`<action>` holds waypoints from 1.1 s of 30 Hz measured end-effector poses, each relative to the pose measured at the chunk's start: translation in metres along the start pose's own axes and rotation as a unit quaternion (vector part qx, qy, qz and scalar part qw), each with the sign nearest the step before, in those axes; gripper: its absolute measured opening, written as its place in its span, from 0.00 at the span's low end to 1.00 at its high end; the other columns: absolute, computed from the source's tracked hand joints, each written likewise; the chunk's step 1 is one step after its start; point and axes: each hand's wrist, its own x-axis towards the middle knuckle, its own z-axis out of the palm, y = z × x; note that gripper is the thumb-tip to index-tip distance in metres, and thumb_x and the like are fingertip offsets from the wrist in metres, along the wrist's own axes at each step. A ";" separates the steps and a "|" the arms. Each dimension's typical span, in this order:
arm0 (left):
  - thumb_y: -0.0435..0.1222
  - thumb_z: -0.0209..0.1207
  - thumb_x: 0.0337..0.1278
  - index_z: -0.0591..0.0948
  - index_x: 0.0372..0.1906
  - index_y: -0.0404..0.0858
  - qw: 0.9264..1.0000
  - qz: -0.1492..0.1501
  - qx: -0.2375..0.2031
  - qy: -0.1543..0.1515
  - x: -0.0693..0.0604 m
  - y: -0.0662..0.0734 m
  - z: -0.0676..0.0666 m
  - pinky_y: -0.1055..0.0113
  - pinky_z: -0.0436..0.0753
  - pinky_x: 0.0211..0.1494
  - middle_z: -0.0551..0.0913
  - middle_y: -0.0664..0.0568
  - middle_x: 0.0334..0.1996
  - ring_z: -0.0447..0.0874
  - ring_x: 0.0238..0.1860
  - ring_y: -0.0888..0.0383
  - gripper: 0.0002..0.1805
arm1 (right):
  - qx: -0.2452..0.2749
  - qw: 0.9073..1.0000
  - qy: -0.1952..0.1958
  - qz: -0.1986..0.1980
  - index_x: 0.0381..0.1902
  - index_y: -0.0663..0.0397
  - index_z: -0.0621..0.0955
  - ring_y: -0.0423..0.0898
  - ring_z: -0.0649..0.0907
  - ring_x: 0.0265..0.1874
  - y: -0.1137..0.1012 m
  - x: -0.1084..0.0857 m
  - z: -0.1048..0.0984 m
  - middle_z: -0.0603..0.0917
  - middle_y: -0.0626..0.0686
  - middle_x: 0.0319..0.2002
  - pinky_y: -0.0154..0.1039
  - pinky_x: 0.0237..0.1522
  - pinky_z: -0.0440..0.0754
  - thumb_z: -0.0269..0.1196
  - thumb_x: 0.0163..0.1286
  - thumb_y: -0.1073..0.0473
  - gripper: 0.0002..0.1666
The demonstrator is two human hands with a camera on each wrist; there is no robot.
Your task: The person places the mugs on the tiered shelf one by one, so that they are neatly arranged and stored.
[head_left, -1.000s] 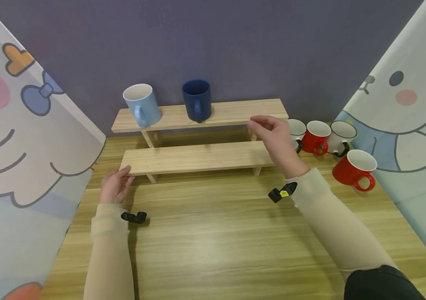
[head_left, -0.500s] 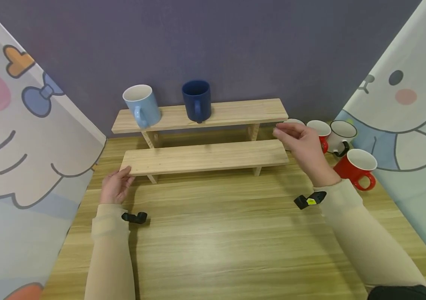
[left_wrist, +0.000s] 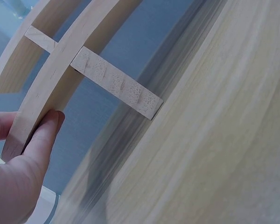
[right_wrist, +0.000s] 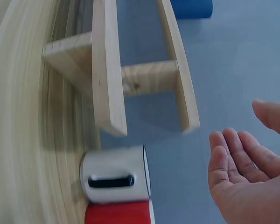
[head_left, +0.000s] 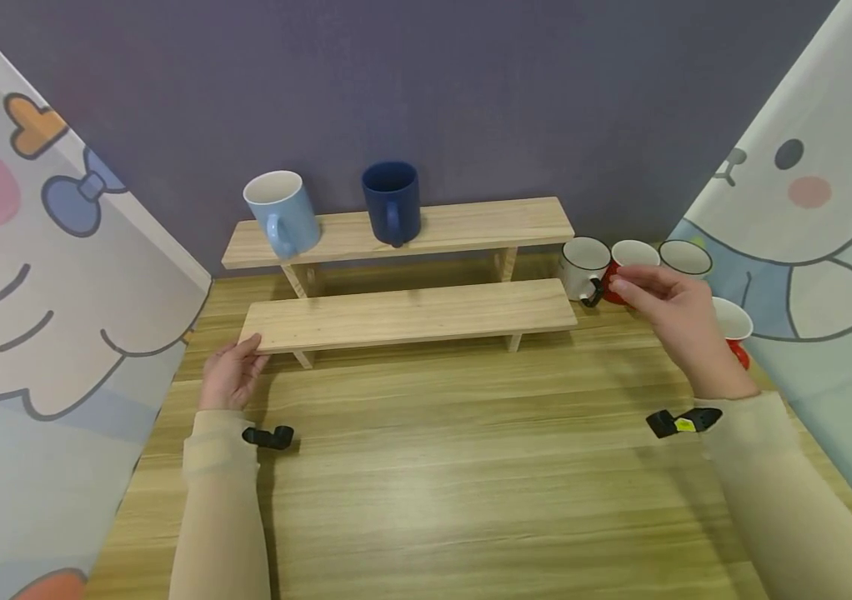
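My left hand (head_left: pixel 229 375) pinches the left end of the lower wooden shelf board (head_left: pixel 411 315); in the left wrist view, thumb and fingers (left_wrist: pixel 43 135) lie on either side of it. The right hand (head_left: pixel 684 325) hovers over the mugs at the right with nothing in it, its fingers apart from the thumb in the right wrist view. It partly covers a red mug (head_left: pixel 634 252) and a white one with a black rim (head_left: pixel 684 259). A light blue mug (head_left: pixel 293 218) and a dark blue mug (head_left: pixel 393 207) stand on the upper board (head_left: pixel 486 223).
Beside the shelf's right end stands a white mug with a black handle (head_left: pixel 580 271), close to the red one. Another red mug (head_left: pixel 732 318) is nearer the right panel. Cartoon-printed panels (head_left: pixel 831 250) flank the wooden table (head_left: pixel 426 467), and a dark wall (head_left: pixel 471 100) rises behind.
My right hand has moved right and nearer, away from the shelf's right end and over the mugs, uncovering the white mug beside the shelf. The left hand has stayed on the lower board.
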 end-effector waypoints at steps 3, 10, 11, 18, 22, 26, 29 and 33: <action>0.25 0.62 0.68 0.69 0.57 0.29 1.000 -0.002 -0.001 0.002 -0.001 0.000 -0.001 0.71 0.84 0.52 0.84 0.42 0.38 0.88 0.38 0.55 0.19 | -0.012 1.000 0.007 0.009 0.60 0.58 0.82 0.37 0.82 0.47 0.007 -0.003 -0.010 0.87 0.39 0.46 0.22 0.44 0.79 0.69 0.72 0.48 0.26; 0.25 0.63 0.67 0.74 0.52 0.30 1.000 -0.005 -0.008 0.004 -0.002 0.000 -0.001 0.72 0.85 0.49 0.85 0.42 0.37 0.87 0.35 0.55 0.13 | 0.064 0.997 0.030 0.012 0.58 0.61 0.83 0.38 0.83 0.45 0.027 -0.011 -0.030 0.88 0.42 0.44 0.21 0.46 0.79 0.69 0.72 0.57 0.20; 0.24 0.63 0.67 0.75 0.51 0.30 1.000 -0.005 -0.007 0.003 -0.003 0.000 -0.001 0.72 0.85 0.49 0.85 0.42 0.37 0.88 0.35 0.55 0.13 | 0.083 0.996 0.033 0.015 0.57 0.60 0.84 0.38 0.83 0.44 0.028 -0.012 -0.033 0.88 0.42 0.44 0.21 0.46 0.80 0.70 0.71 0.58 0.19; 0.24 0.62 0.68 0.71 0.55 0.29 1.000 -0.003 -0.009 -0.003 -0.003 0.001 -0.001 0.71 0.85 0.51 0.85 0.42 0.37 0.88 0.36 0.54 0.16 | 0.009 0.997 0.044 0.055 0.62 0.54 0.81 0.32 0.82 0.44 0.036 -0.020 -0.056 0.86 0.34 0.43 0.18 0.45 0.78 0.67 0.73 0.51 0.23; 0.23 0.61 0.68 0.72 0.54 0.29 1.000 0.000 -0.009 -0.003 -0.002 0.000 0.001 0.71 0.85 0.51 0.85 0.42 0.37 0.89 0.37 0.54 0.14 | -0.018 0.997 0.053 0.057 0.62 0.58 0.81 0.32 0.80 0.45 0.042 -0.023 -0.069 0.86 0.32 0.41 0.18 0.42 0.77 0.68 0.73 0.51 0.25; 0.23 0.61 0.68 0.72 0.54 0.29 1.000 0.001 -0.009 -0.001 -0.001 0.000 0.001 0.70 0.84 0.51 0.85 0.42 0.38 0.89 0.38 0.54 0.15 | -0.038 0.995 0.064 0.065 0.61 0.58 0.81 0.34 0.78 0.45 0.049 -0.026 -0.079 0.85 0.29 0.39 0.19 0.39 0.77 0.68 0.73 0.51 0.25; 0.24 0.61 0.68 0.70 0.56 0.29 1.000 -0.001 -0.009 -0.001 -0.002 0.000 0.001 0.70 0.83 0.53 0.84 0.42 0.38 0.88 0.39 0.54 0.17 | -0.046 0.993 0.069 0.078 0.62 0.56 0.81 0.33 0.77 0.45 0.054 -0.027 -0.086 0.83 0.27 0.40 0.18 0.38 0.76 0.68 0.73 0.50 0.25; 0.24 0.62 0.68 0.69 0.58 0.28 1.000 0.000 -0.004 -0.004 -0.003 0.001 0.001 0.71 0.83 0.54 0.84 0.42 0.38 0.88 0.39 0.54 0.19 | -0.039 0.991 0.094 0.091 0.61 0.55 0.82 0.33 0.77 0.43 0.061 -0.031 -0.095 0.83 0.28 0.38 0.18 0.35 0.76 0.68 0.72 0.50 0.24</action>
